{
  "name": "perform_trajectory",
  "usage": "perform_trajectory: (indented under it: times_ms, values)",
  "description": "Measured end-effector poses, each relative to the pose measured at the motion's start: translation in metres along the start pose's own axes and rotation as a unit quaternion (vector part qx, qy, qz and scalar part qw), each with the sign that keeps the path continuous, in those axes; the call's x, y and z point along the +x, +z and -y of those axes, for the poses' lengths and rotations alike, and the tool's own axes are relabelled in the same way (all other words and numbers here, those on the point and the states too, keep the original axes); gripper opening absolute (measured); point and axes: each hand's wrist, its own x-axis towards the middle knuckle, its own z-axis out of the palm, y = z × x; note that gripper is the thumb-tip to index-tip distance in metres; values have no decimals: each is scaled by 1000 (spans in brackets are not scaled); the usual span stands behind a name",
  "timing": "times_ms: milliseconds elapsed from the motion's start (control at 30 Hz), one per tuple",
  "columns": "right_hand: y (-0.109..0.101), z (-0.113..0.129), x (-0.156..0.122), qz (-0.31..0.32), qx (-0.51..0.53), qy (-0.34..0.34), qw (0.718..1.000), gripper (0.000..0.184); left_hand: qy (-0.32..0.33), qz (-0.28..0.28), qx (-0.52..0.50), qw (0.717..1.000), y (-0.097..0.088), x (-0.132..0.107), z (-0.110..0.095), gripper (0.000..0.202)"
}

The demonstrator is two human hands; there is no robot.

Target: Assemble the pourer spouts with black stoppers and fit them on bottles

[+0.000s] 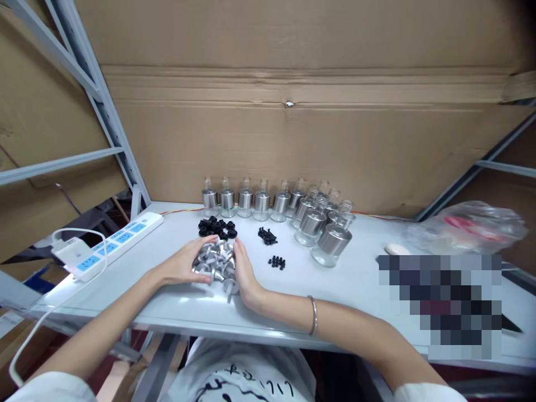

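Observation:
A heap of small silver metal parts (214, 261) lies on the grey-white tabletop near its front edge, between my two hands. My left hand (184, 262) curves around the heap's left side, thumb and fingers spread apart. Against the right side rests my right hand (248, 276), its fingers extended and pointing away from me. Just behind the heap is a cluster of black round parts (215, 226). To the right sit a small bunch of thin black parts (267, 235) and a group of tiny black pieces (277, 262).
Glass bottles with metal sleeves (262, 199) stand along the back and curve forward at the right. A white power strip (121, 243) with a plugged-in charger lies at left. A clear plastic bag (469, 229), a white oval object (397, 249) and a pixelated area occupy the right.

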Motion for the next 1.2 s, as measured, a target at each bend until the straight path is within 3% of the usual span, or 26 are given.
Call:
perform_trajectory:
  times_ms: [100, 267, 533, 933, 1200]
  values:
    - [6, 7, 1, -20, -8, 36, 999, 60, -8, -2, 11, 1000, -1, -1, -2, 98]
    - [9, 16, 4, -2, -18, 53, 998, 54, -22, -15, 3, 1000, -3, -1, -5, 92]
    - [6, 13, 6, 52, -120, 20, 991, 67, -7, -24, 19, 1000, -7, 0, -7, 85]
    - [2, 29, 3, 22, -68, 50, 996, 68, 37, -46, 17, 998, -6, 0, 1, 72]
    - [-1, 34, 9, 0, -54, 69, 996, 71, 16, -9, 23, 1000, -5, 3, -4, 65]
